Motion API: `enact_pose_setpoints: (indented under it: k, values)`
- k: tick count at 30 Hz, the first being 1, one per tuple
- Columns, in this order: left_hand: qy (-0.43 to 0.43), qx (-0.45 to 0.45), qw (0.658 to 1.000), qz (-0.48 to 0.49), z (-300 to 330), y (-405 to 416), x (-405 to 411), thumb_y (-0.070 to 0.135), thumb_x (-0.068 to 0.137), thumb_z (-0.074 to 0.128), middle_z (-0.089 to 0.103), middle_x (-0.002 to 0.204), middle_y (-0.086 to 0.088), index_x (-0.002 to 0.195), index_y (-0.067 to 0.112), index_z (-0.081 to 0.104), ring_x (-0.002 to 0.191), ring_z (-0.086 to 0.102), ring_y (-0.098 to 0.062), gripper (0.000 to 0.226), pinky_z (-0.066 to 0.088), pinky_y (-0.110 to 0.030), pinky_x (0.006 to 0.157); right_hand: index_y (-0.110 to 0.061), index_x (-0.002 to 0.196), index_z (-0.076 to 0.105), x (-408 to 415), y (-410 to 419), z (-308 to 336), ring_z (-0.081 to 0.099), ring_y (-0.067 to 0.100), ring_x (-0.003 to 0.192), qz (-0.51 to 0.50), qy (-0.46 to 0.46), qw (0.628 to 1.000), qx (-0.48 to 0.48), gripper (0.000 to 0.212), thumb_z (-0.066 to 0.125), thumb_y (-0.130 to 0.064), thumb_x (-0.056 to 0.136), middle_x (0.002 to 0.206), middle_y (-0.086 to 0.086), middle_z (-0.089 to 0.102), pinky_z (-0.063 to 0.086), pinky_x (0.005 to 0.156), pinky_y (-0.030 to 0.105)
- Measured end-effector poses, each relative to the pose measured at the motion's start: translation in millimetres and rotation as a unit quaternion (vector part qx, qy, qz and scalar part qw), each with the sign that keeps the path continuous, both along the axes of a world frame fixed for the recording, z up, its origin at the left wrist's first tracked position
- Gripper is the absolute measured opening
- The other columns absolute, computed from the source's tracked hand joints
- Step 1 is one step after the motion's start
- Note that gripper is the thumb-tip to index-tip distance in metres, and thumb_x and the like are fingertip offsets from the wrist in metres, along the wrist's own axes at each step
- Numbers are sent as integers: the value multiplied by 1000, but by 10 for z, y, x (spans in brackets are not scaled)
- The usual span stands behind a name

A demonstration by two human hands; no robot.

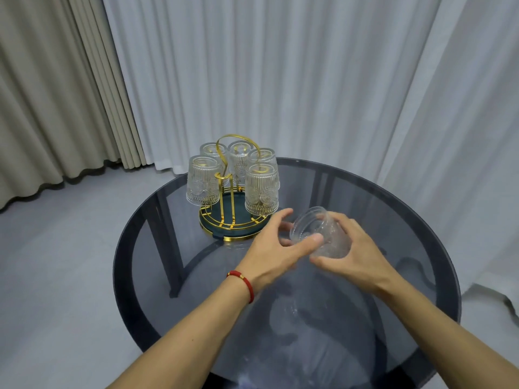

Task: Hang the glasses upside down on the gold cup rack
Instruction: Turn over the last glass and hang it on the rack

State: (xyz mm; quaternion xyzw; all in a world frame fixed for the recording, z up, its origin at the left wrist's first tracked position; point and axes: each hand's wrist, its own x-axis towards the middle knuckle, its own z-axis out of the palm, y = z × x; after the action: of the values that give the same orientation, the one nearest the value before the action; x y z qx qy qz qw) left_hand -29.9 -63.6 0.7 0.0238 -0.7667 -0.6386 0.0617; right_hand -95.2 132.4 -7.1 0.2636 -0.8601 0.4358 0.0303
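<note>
The gold cup rack [224,164] stands on a dark green round base [238,230] at the far side of the table. Several ribbed clear glasses hang upside down on it, one at front left [202,181] and one at front right [261,189]. Just right of the base, a loose clear glass [323,234] lies tilted on its side above the table, mouth toward the rack. My right hand [354,256] wraps around its body. My left hand [278,251], with a red cord bracelet at the wrist, touches its rim with thumb and fingers.
A round smoked-glass table [393,197] with dark legs showing through carries everything. White sheer curtains [280,80] and beige drapes [56,94] hang close behind it. Grey floor lies to the left.
</note>
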Motion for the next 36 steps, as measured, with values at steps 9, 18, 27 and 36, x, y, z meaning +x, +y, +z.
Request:
enact_pose_setpoints:
  k: [9,18,27,36]
  values:
    - [6,194,976,97,133,-356,62,32,67,86,70,120,-16,130,18,60,104,73,-26,69,65,-47,75,-22,139,58,236,-460,123,73,24,119,90,-268,931,-230,58,70,-52,91,136,4,71,60,97,41]
    - [42,-65,964,253,-29,-1017,65,46,94,36,69,98,-4,90,24,67,93,64,-27,39,56,-47,81,-30,156,42,242,-1155,1068,52,5,127,2,86,996,-7,68,69,-45,95,146,-2,58,34,102,23]
    - [-9,-415,902,118,-441,-1204,20,33,91,56,49,146,4,145,24,48,133,50,-20,56,50,-41,101,-23,161,33,-19,-1840,1491,41,38,139,31,133,974,183,69,56,-46,100,134,23,52,39,110,46]
    - [-9,-418,901,111,-441,-1211,18,27,88,60,49,145,2,143,20,47,128,54,-24,57,53,-41,97,-28,145,50,-241,-2193,1174,44,40,140,22,167,928,332,52,49,-53,99,142,16,57,30,111,62]
